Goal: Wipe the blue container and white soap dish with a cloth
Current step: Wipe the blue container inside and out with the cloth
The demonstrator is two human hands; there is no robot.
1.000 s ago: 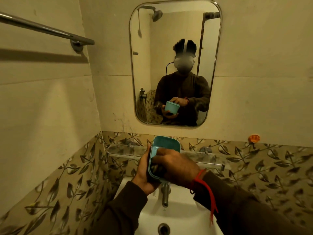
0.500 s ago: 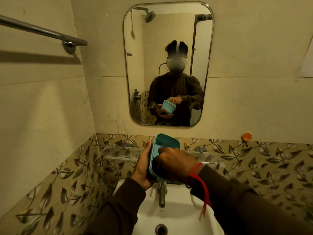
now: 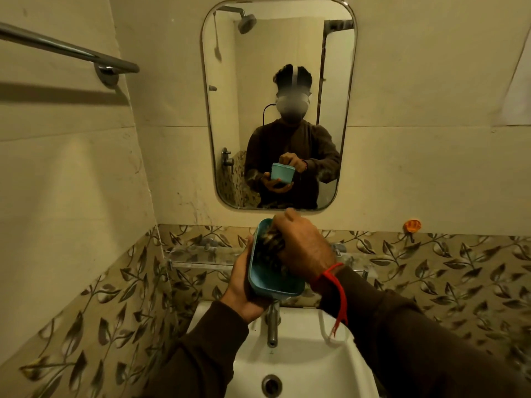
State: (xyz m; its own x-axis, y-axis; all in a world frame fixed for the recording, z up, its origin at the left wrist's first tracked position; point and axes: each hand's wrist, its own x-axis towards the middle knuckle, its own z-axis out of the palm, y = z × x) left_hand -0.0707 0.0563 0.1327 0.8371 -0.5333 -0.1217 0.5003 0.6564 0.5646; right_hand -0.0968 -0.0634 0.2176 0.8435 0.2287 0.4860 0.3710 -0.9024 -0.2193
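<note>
Blue plastic, smooth and matte, makes up the container (image 3: pixel 273 277), a rounded rectangular tub held above the sink (image 3: pixel 301 366) in front of the tap (image 3: pixel 272 326). The left hand (image 3: pixel 241 288) cradles it from below and behind, fingers wrapped around its outer wall, so that grip is clenched on the tub. Its long axis runs away from the person, the open mouth tipped toward the right hand (image 3: pixel 304 248). That hand is bunched around a dark, mottled cloth (image 3: pixel 271 245) and pushed into the far end of the cavity, so the cloth touches the inner wall there. The near end of the inside lies toward the person from the right grip, so the wiping stroke probably has to draw back along the long axis. No white soap dish is visible.
</note>
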